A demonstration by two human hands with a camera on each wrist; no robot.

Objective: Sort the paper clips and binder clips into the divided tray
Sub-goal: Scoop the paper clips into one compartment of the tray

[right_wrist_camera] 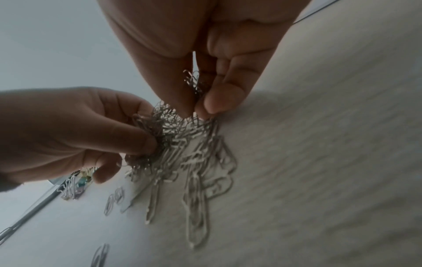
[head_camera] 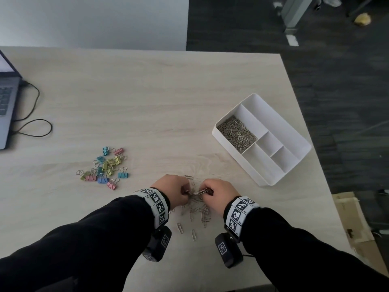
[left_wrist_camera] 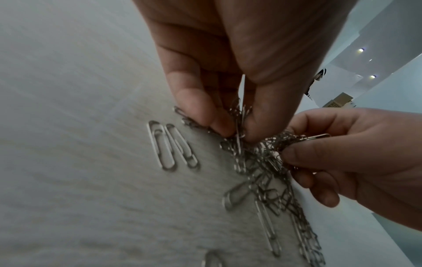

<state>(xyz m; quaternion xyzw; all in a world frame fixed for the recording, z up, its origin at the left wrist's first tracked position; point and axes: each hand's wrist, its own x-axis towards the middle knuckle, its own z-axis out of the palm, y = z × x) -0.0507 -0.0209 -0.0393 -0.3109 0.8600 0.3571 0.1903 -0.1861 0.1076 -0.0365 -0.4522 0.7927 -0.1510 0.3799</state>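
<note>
Silver paper clips (head_camera: 197, 209) lie scattered on the table near its front edge. My left hand (head_camera: 185, 189) and right hand (head_camera: 207, 190) meet over them, and each pinches part of one tangled bunch of paper clips (head_camera: 197, 192). In the left wrist view my left hand (left_wrist_camera: 237, 133) pinches the clips (left_wrist_camera: 239, 115) between thumb and fingers. In the right wrist view my right hand (right_wrist_camera: 196, 110) does the same with its clips (right_wrist_camera: 194, 83). Coloured binder clips (head_camera: 105, 166) lie in a heap to the left. The white divided tray (head_camera: 294, 131) stands at the right, with paper clips (head_camera: 236, 131) in one compartment.
A laptop (head_camera: 7, 106) with a black cable (head_camera: 34, 123) sits at the table's left edge. The tray's other compartments (head_camera: 273, 152) hold nothing. The table's right edge (head_camera: 311, 131) runs just beyond the tray, with dark floor past it.
</note>
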